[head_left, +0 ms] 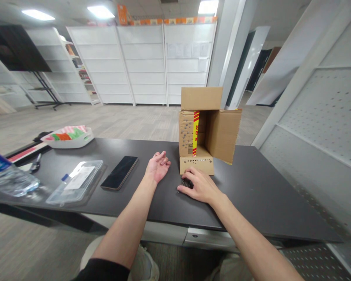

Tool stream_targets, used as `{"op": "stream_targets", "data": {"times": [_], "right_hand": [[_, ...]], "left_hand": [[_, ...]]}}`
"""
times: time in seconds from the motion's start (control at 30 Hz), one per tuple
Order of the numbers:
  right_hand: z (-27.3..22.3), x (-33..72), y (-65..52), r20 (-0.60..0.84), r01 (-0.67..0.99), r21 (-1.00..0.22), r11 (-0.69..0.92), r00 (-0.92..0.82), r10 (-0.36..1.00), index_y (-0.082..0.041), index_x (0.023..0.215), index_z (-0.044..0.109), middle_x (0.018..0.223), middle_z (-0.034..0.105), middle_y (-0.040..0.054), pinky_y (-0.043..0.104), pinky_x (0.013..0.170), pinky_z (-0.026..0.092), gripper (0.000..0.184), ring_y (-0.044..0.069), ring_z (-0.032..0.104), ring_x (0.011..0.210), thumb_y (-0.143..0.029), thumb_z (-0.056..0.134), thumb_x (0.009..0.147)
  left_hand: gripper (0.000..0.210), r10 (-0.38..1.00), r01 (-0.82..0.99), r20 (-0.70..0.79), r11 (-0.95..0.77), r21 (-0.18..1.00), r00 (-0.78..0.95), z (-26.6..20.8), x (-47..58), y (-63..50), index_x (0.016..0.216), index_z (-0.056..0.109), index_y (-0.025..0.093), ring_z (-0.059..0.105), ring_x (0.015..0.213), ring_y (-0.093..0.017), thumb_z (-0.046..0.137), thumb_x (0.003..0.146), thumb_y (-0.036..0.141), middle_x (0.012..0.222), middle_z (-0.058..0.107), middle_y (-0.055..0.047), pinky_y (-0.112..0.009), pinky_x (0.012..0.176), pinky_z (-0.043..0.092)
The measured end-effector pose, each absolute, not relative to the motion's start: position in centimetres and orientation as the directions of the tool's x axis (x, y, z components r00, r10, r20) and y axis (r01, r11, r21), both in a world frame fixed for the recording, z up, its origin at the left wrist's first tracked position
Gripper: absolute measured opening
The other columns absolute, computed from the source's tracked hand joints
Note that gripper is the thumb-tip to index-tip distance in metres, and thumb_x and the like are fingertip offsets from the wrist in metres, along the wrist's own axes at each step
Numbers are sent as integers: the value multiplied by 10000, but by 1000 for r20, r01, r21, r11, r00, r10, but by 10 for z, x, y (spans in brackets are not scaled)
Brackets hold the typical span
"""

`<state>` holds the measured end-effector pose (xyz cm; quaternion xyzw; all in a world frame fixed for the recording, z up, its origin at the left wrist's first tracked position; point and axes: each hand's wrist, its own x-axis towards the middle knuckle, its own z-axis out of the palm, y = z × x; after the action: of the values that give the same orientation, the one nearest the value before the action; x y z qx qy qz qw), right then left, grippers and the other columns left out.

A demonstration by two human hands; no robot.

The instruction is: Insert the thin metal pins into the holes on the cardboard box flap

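Note:
My right hand rests on the dark table, thumb and fingers curled around a small pile of thin dark screws; part of the pile is hidden under the fingers. To its left, my left hand lies palm up with loosely bent fingers, and nothing shows in the palm. Just beyond the right hand stands an open cardboard box on its side, its opening facing me. Small grey round heads dot its left flap, and a row of dark dots crosses the lower flap. Red and yellow tape runs down the left flap.
On the table a black phone lies left of my left hand. Farther left are a clear plastic case, a water bottle and a white basket with colourful contents. A perforated panel stands at the right.

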<state>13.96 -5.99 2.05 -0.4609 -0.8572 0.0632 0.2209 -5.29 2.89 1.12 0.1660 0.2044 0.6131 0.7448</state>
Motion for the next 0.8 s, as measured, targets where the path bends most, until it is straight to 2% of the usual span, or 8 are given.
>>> {"op": "stream_targets", "data": {"times": [0.17, 0.43, 0.63, 0.8], "right_hand": [[20, 140, -60, 317, 757, -306, 578, -491, 811, -198, 980, 618, 986, 570, 63, 323, 814, 442, 395, 200, 574, 917, -562, 600, 828], [17, 140, -59, 328, 758, -307, 576, -484, 811, -202, 970, 612, 987, 572, 59, 308, 813, 430, 286, 188, 571, 916, -470, 560, 887], [20, 139, -60, 336, 749, -292, 595, -502, 797, -199, 969, 609, 988, 570, 65, 321, 818, 435, 376, 203, 567, 918, -548, 609, 828], [17, 139, -59, 349, 743, -289, 604, -506, 789, -195, 969, 602, 1004, 572, 63, 315, 821, 434, 281, 193, 566, 919, -459, 584, 873]], "left_hand": [[257, 981, -843, -104, 194, 502, 164, 10, -53, 29, 644, 441, 167, 329, 437, -45, 650, 691, 25, 715, 633, 49, -248, 542, 355], [262, 982, -838, -93, 189, 513, 165, 9, -53, 30, 649, 436, 169, 338, 429, -40, 657, 688, 34, 696, 623, 46, -244, 537, 358], [247, 981, -842, -105, 195, 503, 165, 10, -53, 30, 648, 450, 170, 333, 430, -44, 648, 692, 28, 710, 632, 45, -247, 532, 352], [241, 981, -845, -97, 192, 500, 166, 10, -53, 29, 651, 456, 169, 334, 430, -44, 650, 693, 32, 693, 626, 44, -246, 535, 353]]}}
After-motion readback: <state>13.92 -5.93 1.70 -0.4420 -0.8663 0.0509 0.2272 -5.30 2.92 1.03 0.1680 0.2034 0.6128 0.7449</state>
